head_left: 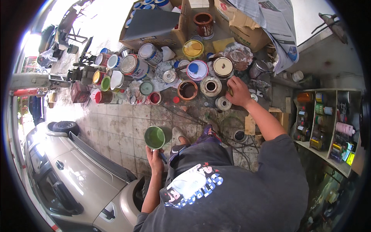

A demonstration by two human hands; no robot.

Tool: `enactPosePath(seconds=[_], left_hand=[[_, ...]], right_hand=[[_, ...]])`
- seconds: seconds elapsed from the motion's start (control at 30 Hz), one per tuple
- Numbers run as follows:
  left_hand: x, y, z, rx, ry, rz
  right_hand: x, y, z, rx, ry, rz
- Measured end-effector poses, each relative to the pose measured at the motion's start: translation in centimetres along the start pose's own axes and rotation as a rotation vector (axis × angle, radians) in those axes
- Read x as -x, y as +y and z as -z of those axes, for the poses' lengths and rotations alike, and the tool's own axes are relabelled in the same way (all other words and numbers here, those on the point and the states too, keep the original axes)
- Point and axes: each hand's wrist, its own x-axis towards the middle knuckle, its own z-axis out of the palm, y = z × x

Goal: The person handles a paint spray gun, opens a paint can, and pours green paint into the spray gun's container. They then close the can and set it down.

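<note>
Tiled floor (119, 133); green cup (155, 138) clasped at near side by left grip (155, 157); right grip (240, 92) near cream-topped can (223, 68), hold unclear.

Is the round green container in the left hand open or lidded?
Open: the round green container in the left hand shows its inside, with no lid across the rim.

Hemmed in beside the right fingers (232, 82) by a cream-topped round tin (223, 67) and a dark-mouthed pale metal can (210, 86) (tight there); passable over square grey floor tiles (119, 135) between the round green cup (154, 137) and the glossy beige car (81, 166).
</note>
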Motion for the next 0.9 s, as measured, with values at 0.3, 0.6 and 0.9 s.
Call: enactPosePath(seconds=[0.3,0.6,0.9], left_hand=[[-0.9,0.5,-0.8,0.061,0.002,0.007],[-0.5,0.0,-1.3,0.082,-0.014,0.033],[1.4,0.8,-1.5,0.056,-0.001,0.074]], right_hand=[[0.6,1.0,-2.3,-0.202,0.319,-0.142],[-1.8,4.2,0.4,-1.720,0.857,-0.921],[-11.0,3.1,-2.0,0.096,0.313,0.010]])
